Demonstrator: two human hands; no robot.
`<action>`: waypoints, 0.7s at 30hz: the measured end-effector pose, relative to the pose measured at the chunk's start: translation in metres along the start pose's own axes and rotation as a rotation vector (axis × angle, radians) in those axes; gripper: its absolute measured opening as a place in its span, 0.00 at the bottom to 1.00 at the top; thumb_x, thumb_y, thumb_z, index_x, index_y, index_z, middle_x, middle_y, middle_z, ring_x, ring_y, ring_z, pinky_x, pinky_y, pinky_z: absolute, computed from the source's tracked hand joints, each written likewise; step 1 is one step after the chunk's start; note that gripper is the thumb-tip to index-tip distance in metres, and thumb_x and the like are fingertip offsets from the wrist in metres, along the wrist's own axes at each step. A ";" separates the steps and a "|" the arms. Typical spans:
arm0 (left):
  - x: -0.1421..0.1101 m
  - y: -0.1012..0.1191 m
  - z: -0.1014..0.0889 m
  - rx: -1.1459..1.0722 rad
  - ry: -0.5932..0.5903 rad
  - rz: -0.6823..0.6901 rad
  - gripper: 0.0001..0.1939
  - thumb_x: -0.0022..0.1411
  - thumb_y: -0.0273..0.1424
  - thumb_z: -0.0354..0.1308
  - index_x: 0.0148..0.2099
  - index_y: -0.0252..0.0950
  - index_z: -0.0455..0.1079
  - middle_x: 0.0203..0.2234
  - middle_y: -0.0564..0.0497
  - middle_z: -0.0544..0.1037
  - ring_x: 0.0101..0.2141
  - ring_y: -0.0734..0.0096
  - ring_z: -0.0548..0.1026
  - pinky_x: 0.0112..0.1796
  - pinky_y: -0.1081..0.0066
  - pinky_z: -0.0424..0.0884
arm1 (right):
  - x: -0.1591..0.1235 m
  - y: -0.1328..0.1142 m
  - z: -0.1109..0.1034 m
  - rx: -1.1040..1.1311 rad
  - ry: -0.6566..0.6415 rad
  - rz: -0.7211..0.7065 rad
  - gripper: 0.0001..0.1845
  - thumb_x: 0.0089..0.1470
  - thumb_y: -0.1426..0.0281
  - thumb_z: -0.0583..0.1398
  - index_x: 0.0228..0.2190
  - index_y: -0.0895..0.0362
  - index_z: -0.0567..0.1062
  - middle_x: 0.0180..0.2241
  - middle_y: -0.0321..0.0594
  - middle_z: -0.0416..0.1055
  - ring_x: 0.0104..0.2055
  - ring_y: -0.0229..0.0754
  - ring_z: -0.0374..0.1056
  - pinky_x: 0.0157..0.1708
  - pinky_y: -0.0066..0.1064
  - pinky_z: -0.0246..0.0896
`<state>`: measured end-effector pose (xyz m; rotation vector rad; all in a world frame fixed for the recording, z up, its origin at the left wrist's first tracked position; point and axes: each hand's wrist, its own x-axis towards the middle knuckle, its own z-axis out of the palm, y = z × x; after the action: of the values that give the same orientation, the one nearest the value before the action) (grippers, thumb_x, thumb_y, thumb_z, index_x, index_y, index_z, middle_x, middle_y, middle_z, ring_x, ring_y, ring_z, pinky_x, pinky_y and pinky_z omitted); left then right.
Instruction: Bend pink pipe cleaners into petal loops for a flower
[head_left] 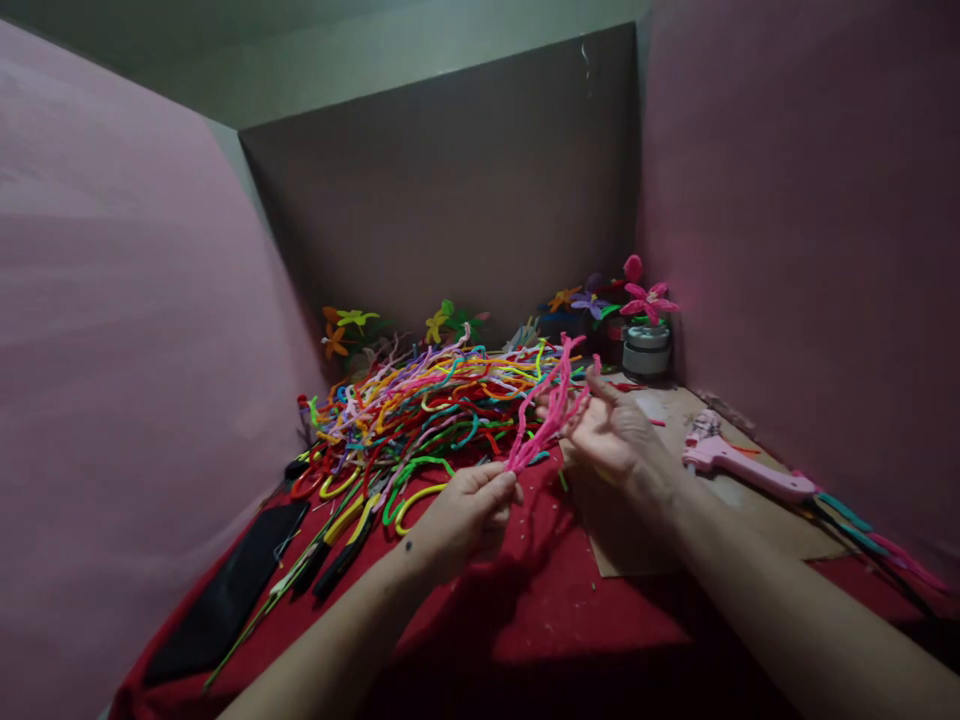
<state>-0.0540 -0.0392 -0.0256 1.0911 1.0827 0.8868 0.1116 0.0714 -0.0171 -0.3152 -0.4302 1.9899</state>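
My left hand [480,505] is closed on the lower end of a bunch of pink pipe cleaners [553,408], pinched between thumb and fingers. From there the wavy stems fan upward and to the right. Beside their upper part, my right hand [606,430] has its fingers spread, thumb raised, palm toward the stems. Some of its fingertips are hidden behind the pink strands; whether they touch is hard to make out. A large heap of pipe cleaners in many colours [435,395] lies just beyond both hands.
A pink glue gun [750,468] rests on a cardboard sheet [637,545] at right. Yellow-and-black pliers [345,535] and a black pouch [229,590] lie at left on the red cloth [517,630]. Behind stands a potted pink flower [647,348]. Pink panels flank both sides.
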 end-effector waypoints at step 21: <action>-0.004 -0.016 0.022 0.991 0.031 0.344 0.15 0.64 0.36 0.37 0.31 0.36 0.60 0.17 0.57 0.57 0.18 0.79 0.54 0.22 0.76 0.50 | 0.002 -0.021 -0.016 0.146 -0.016 0.131 0.20 0.61 0.74 0.41 0.18 0.54 0.45 0.12 0.25 0.36 0.12 0.31 0.34 0.10 0.23 0.36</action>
<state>-0.0332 -0.0524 -0.0383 2.1327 1.4258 0.6052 0.1341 0.0845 -0.0222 -0.2409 -0.2782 2.1403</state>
